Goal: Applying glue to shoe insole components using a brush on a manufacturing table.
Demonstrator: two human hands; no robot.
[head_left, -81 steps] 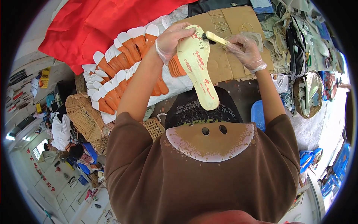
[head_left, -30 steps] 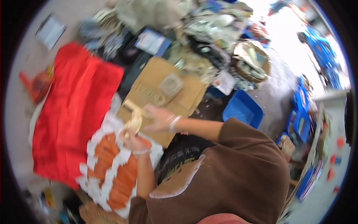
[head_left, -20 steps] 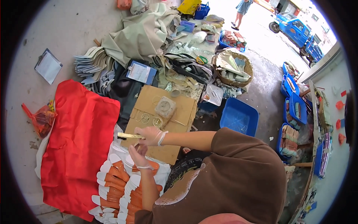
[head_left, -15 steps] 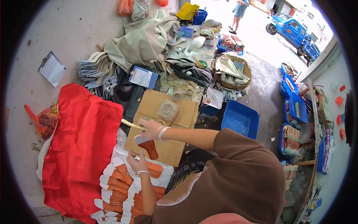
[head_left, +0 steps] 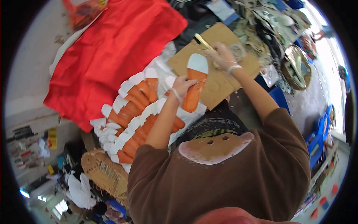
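Observation:
My left hand grips an insole with an orange body and a white toe end. The toe points away from me, and my thumb lies across the orange part. In my right hand is a slim pale yellow stick, its far end pointing up and left; whether it has a working tip cannot be made out. That hand is above a brown cardboard sheet. Beside my left forearm, several overlapping orange-and-white insoles lie in rows on white sheeting.
Red cloth covers the area on the left. A woven basket stands at the lower left, and another basket at the right. Blue tubs line the right side. Fabric scraps are heaped beyond the cardboard.
My view has turned and shifted. My left hand, fingers apart before, now grips an insole that hung beneath my right hand. The right hand keeps the pale stick.

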